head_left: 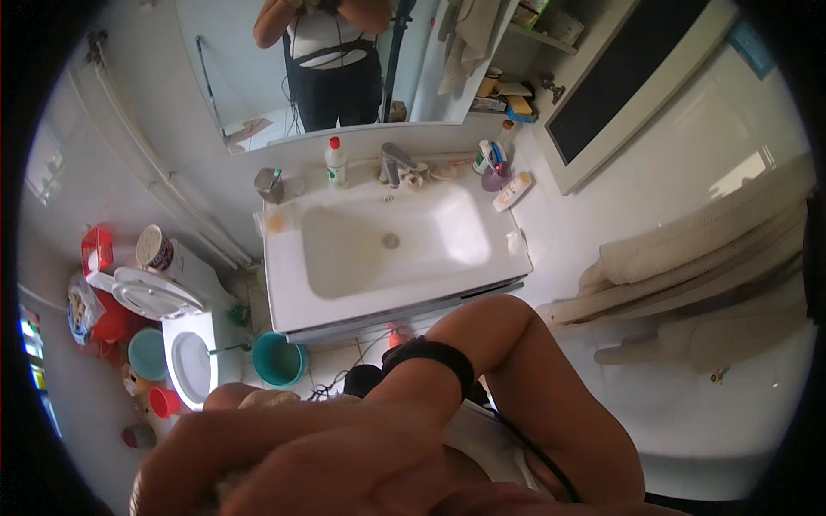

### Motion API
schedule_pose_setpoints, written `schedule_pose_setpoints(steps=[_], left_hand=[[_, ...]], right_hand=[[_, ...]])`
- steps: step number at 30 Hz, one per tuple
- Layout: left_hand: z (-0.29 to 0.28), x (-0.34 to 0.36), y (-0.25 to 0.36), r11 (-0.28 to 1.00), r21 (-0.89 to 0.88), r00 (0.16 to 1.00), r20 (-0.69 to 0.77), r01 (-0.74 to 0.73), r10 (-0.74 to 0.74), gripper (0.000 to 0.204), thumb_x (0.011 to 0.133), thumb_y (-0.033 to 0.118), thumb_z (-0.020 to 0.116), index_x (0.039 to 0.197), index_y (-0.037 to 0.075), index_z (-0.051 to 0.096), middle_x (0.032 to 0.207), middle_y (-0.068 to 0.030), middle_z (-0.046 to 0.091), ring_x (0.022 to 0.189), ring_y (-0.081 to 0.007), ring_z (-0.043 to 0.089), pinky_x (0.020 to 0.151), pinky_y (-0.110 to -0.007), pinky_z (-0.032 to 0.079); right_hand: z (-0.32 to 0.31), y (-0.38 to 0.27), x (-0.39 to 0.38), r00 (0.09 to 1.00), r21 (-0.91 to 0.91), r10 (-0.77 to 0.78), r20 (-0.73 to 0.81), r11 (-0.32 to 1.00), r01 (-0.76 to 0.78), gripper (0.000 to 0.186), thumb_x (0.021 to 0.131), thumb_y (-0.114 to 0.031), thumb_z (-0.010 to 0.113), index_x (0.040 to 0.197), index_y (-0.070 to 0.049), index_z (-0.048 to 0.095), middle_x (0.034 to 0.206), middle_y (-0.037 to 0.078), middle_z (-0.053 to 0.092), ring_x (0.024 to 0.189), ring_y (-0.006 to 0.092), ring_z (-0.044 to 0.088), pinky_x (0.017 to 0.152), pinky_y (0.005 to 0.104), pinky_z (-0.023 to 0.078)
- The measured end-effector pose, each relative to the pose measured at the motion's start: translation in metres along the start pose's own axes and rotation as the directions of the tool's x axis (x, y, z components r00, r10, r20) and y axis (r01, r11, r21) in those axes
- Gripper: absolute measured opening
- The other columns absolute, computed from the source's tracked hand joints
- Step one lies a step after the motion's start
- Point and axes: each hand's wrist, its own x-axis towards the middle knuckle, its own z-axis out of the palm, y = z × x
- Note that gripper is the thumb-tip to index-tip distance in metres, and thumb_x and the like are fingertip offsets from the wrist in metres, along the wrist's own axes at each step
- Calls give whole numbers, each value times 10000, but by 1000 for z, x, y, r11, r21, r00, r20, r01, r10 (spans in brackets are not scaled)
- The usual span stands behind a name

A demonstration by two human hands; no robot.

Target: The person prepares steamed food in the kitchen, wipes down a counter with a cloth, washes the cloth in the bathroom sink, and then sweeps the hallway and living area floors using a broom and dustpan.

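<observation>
Across the lower part of the head view, my right arm bends at the elbow and its forearm runs down to the left, with a black band (452,361) around it. My right hand (318,456) is very near the camera and smeared, so its fingers do not show clearly. Beside it, at the lower left, is what looks like my left hand (185,439), blurred and partly covered. A pale, cloth-like patch (268,398) shows by the hands; whether either hand holds it, I cannot tell. In the mirror (232,77) both arms are raised with the hands close together.
Ahead is a white sink (344,297) with a grey faucet (393,163), a red-capped bottle (335,163) and a grey cup (269,185). A toilet (202,331), teal bucket (280,359) and red tub (163,402) stand left. Towels (688,258) hang right, below an open cabinet door (632,77).
</observation>
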Motion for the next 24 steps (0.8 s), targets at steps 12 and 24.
schedule_pose_setpoints(steps=[12,24], left_hand=[[13,4,-2,999,-17,999,-5,49,-49,394,811,138,514,1173,32,403,1140,-60,476,998,-165,471,900,-274,343],[26,-3,-14,1000,16,993,-119,3,-1,391,809,138,518,1168,28,408,1130,-61,485,982,-166,482,888,-277,357]], right_hand=[[-8,-65,-12,824,-240,551,135,825,-512,311,878,-239,361,1050,-11,485,1023,270,458,953,343,482,811,410,402],[-40,-100,-50,871,-492,492,-3,757,-430,411,885,-301,348,1121,31,402,1059,285,425,1009,383,440,839,482,364]])
